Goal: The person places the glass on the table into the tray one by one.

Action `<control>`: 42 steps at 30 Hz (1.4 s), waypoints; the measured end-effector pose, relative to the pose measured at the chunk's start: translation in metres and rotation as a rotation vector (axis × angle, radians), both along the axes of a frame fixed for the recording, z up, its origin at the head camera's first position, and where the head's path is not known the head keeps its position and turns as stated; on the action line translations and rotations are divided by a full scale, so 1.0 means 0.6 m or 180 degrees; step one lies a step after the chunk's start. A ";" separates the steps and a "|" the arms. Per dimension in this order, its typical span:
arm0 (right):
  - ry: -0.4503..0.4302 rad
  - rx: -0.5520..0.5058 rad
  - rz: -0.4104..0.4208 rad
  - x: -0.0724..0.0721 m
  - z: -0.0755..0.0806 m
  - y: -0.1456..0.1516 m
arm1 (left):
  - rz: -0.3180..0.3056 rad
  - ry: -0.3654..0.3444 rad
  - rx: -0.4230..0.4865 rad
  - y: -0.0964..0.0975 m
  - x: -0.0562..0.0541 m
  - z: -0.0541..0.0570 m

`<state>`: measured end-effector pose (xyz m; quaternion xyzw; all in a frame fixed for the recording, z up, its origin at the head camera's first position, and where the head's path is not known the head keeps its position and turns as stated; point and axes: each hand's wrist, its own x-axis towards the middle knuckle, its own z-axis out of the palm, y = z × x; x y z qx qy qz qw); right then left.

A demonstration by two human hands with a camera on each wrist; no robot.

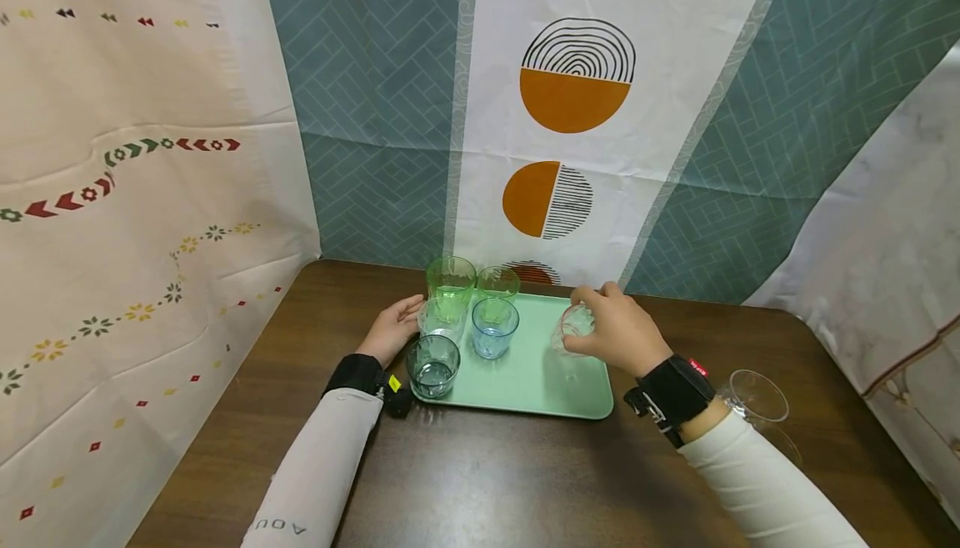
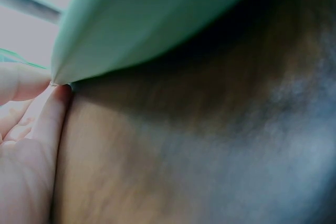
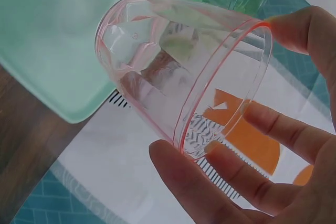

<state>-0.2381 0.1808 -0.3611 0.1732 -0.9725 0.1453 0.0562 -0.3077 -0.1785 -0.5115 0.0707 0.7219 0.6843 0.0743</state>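
My right hand point(image 1: 624, 333) holds a clear, faceted drinking glass point(image 3: 157, 61) with a pinkish-red rim over the right part of a pale green tray point(image 1: 517, 385). In the right wrist view, the thumb and fingers grip the rim and the glass lies tilted on its side. At the tray's left edge, my left hand point(image 1: 392, 333) pinches the tray's rim between thumb and finger, as the left wrist view shows. The left half of the tray bears two green glasses point(image 1: 451, 279), a clear glass point(image 1: 441, 323), a blue glass point(image 1: 494, 329) and a dark grey glass point(image 1: 433, 367).
Another clear glass point(image 1: 759, 396) is on the brown wooden table point(image 1: 480, 481), to the right beyond my right wrist. Patterned cloths point(image 1: 375, 114) hang behind the table and along both sides.
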 end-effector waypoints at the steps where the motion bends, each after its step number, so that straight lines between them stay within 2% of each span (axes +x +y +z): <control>1: -0.0015 0.0002 0.0005 0.001 -0.001 -0.003 | -0.0005 -0.0035 0.0024 0.000 -0.001 -0.001; 5: -0.0090 -0.0003 0.0023 0.003 -0.004 -0.014 | 0.0015 -0.0128 0.0032 0.000 -0.005 -0.003; 14: -0.0215 0.0004 0.0042 0.008 -0.012 -0.039 | 0.0036 -0.0164 -0.0036 0.003 0.002 0.009; 30: -0.0128 -0.0008 0.0315 0.012 -0.029 -0.085 | 0.0049 -0.0150 -0.0029 0.003 0.006 0.015; 37: -0.0206 -0.0020 0.0375 0.017 -0.032 -0.104 | 0.0015 -0.0184 0.0010 0.009 0.034 0.059; 39: -0.0258 -0.0012 0.0380 0.019 -0.033 -0.110 | 0.0024 -0.0185 0.0013 0.009 0.033 0.057; 42: -0.0316 0.0012 0.0408 0.022 -0.035 -0.117 | 0.0056 -0.0184 -0.0020 0.007 0.024 0.041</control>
